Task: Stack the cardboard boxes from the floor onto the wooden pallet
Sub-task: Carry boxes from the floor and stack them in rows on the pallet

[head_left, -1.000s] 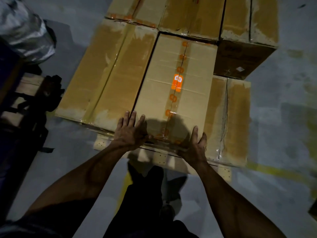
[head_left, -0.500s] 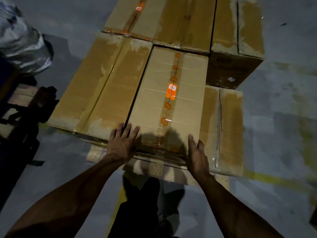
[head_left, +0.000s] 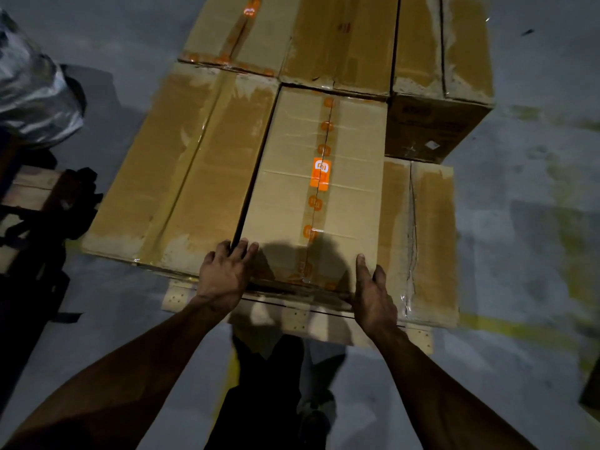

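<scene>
A pale cardboard box (head_left: 289,196) sealed with orange-logo tape lies lengthwise on top of the stack on the wooden pallet (head_left: 175,298). My left hand (head_left: 224,274) rests on its near left corner with the fingers laid over the top edge. My right hand (head_left: 373,293) clasps the near right corner, thumb on top. A wide brown box (head_left: 168,177) sits flush against its left side. A lower brown box (head_left: 428,238) lies to its right. More boxes (head_left: 341,43) fill the far end of the pallet.
A shiny plastic-wrapped bundle (head_left: 32,92) and a dark strapped object on wood (head_left: 48,222) stand to the left. Grey concrete floor surrounds the pallet, with a yellow line (head_left: 519,329) at right. My legs stand just before the pallet's near edge.
Both hands have slid back from the box top to its near corners, the left moving towards the left edge. The box sits slightly farther onto the stack and the view has tilted.
</scene>
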Motion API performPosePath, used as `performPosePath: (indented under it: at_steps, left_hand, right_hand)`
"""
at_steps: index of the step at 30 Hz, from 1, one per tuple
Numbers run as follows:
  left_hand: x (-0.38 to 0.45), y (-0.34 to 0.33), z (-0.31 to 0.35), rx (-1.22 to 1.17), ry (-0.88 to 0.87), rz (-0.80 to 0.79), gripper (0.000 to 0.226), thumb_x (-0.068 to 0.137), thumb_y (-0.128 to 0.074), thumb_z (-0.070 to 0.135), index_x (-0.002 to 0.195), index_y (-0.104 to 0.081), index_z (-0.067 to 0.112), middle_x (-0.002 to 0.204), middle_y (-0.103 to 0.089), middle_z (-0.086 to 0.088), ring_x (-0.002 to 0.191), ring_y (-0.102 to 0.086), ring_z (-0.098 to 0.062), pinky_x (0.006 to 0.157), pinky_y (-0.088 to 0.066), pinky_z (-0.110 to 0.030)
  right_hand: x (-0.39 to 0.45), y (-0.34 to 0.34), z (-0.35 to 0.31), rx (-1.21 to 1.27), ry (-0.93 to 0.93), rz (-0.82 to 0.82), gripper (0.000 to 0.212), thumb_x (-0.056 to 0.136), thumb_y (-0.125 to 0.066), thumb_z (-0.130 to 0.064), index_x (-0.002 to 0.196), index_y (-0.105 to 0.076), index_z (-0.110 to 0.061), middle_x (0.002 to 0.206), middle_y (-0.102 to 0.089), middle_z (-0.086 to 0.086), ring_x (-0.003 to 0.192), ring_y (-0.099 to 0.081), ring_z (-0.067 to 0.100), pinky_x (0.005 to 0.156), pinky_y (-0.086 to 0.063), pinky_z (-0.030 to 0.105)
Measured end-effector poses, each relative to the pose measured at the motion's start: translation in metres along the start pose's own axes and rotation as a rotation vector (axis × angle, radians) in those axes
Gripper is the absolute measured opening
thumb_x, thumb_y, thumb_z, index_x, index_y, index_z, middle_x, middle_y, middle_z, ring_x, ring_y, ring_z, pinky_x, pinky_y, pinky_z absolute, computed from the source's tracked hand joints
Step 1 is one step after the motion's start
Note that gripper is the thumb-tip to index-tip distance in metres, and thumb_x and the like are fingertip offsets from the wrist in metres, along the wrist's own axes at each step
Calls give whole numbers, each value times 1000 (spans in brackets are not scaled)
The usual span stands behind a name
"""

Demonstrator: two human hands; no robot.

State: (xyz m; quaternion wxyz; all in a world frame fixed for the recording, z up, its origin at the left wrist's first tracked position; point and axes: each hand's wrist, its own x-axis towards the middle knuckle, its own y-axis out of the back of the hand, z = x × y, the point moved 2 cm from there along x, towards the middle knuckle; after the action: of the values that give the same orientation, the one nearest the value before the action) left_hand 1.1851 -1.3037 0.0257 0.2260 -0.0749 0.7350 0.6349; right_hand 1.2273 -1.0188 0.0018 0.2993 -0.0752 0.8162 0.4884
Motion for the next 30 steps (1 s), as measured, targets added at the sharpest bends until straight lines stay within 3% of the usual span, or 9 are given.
performPosePath:
  at_steps: [6,11,13,15,18,24,30]
  left_hand:
    - [1,3,4,7,-3,-57,66,103,-37,26,159,-4,25,166,-13,4,148,-19,-28,93,-50,-33]
    - [3,10,4,-11,-23,-97,66,102,-41,28,159,-7,21,165,-14,1,147,-20,-30,94,-48,-35]
    - [-1,10,2,3,-34,-113,70,101,-41,21,159,-3,19,167,-6,0,151,-12,-32,105,-41,-36]
    - [-8,3,-4,63,-61,-140,80,97,-41,10,158,10,17,168,9,-3,153,2,-36,119,-23,-39]
    - [-15,-4,-17,191,-116,-147,86,96,-38,2,153,25,17,165,22,-6,151,14,-41,122,-10,-43]
    - [-6,3,-29,376,-230,-213,81,97,-35,-1,156,18,13,166,16,-7,152,6,-42,120,-21,-41]
    - [-10,16,-19,338,-259,-256,70,99,-28,2,158,9,10,167,8,-7,152,0,-42,110,-36,-40]
  right_hand:
    - [-3,3,-5,-50,-37,-23,94,93,-65,-38,157,4,-36,161,-9,12,127,-50,37,93,-48,50]
    - [-4,7,-10,-100,-33,-17,93,92,-65,-39,157,1,-33,151,-25,15,118,-54,37,87,-50,50]
    - [-4,9,-11,-108,-40,-14,92,92,-65,-40,157,0,-33,146,-30,14,116,-55,35,85,-50,49]
    - [-4,9,-11,-113,-45,-18,91,92,-65,-41,157,-1,-33,144,-33,14,114,-55,35,83,-50,48]
    - [-5,8,-11,-141,-39,-9,92,93,-64,-38,157,1,-32,141,-35,15,112,-55,35,83,-50,48]
    - [-4,5,-13,-155,-35,2,94,93,-65,-36,158,2,-30,142,-36,18,110,-57,35,78,-50,44]
    - [-5,6,-13,-171,-31,3,91,95,-63,-33,158,3,-29,142,-35,19,109,-58,35,79,-51,44]
